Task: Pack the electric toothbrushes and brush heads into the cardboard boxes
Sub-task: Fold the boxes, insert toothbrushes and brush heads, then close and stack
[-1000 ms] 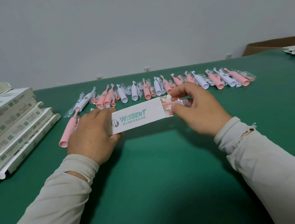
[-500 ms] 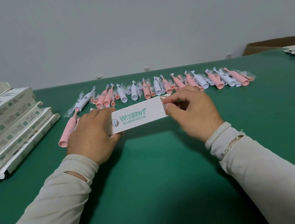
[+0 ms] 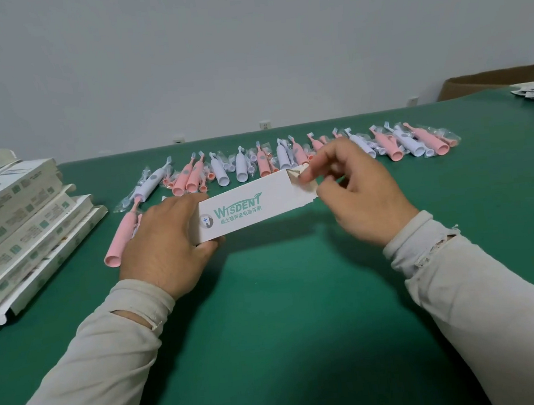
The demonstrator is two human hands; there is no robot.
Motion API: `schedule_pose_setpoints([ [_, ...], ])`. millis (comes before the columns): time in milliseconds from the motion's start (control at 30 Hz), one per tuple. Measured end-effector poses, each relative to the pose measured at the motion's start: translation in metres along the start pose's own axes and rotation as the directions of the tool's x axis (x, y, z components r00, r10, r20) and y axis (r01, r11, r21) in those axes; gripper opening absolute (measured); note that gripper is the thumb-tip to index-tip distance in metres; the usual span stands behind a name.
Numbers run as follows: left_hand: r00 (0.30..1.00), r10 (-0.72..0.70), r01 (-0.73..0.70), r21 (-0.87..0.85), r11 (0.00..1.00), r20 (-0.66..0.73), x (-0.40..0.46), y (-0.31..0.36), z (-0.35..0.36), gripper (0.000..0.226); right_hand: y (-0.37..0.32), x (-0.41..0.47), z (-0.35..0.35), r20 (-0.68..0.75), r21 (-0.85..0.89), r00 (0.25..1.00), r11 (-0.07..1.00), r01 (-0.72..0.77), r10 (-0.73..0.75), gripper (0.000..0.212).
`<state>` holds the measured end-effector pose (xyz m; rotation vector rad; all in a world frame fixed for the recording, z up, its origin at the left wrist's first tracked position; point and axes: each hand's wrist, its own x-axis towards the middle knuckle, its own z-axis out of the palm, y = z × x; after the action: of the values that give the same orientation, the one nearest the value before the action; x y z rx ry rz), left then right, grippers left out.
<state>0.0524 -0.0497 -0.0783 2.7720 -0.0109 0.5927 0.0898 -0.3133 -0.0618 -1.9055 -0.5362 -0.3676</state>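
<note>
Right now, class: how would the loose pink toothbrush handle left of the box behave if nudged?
The pink handle looks round and smooth, so it would probably roll sideways on the green table. It seems rigid, likely light.

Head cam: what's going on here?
A person is boxing toothbrushes at a green table. The left hand grips one end of a white box; the right hand pinches the end flap at the other end, which is not shut yet. A row of pink and white toothbrushes lies behind, and a stack of boxes sits on the left.
</note>
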Motion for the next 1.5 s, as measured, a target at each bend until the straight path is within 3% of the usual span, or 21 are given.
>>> schedule_pose_setpoints([
  [67,1.000,-0.008,0.008,0.000,1.000,-0.002,0.000,-0.001,0.000,0.057,0.005,0.001,-0.011,0.055,-0.274,0.995,0.957,0.094,-0.082,0.050],
  [133,1.000,-0.009,0.009,-0.001,1.000,-0.002,0.000,-0.002,-0.001,0.055,0.009,0.001,-0.014,0.142,-0.366,0.986,0.921,0.134,-0.087,0.063],
  [367,1.000,-0.010,0.009,-0.026,1.000,-0.022,0.000,-0.002,-0.001,0.055,0.013,-0.003,0.002,0.095,-0.143,0.987,0.980,0.140,-0.127,0.037],
  [533,1.000,-0.003,0.002,-0.030,1.000,-0.023,0.000,-0.002,-0.001,0.054,0.009,-0.003,0.007,0.026,-0.189,0.978,0.960,0.207,-0.206,0.024],
  [633,1.000,0.006,-0.006,-0.021,1.000,-0.015,0.000,0.000,-0.002,0.053,0.009,-0.003,0.007,-0.004,-0.177,0.984,0.968,0.176,-0.179,0.015],
  [733,1.000,-0.001,0.001,-0.020,1.000,-0.017,-0.001,0.000,-0.002,0.055,0.009,-0.004,0.009,-0.023,-0.129,0.992,0.985,0.118,-0.122,0.025],
  [867,1.000,-0.016,0.015,-0.037,0.999,-0.025,-0.001,0.000,-0.002,0.056,0.003,-0.004,0.011,-0.056,0.065,0.998,0.997,0.044,-0.040,0.046],
  [1267,0.999,0.010,-0.009,0.026,1.000,-0.042,-0.001,0.002,-0.003,0.059,0.005,-0.001,0.012,-0.131,0.158,0.987,0.985,-0.068,0.089,0.009],
  [1367,0.999,0.018,-0.015,0.058,0.998,-0.043,-0.002,0.003,-0.004,0.061,0.005,-0.001,0.013,-0.133,0.162,0.987,0.984,-0.072,0.094,0.010],
  [1500,0.998,0.015,-0.011,0.052,0.999,-0.068,-0.004,0.005,-0.004,0.063,0.003,-0.008,0.027,-0.112,0.183,0.993,0.983,-0.003,0.024,0.027],
])
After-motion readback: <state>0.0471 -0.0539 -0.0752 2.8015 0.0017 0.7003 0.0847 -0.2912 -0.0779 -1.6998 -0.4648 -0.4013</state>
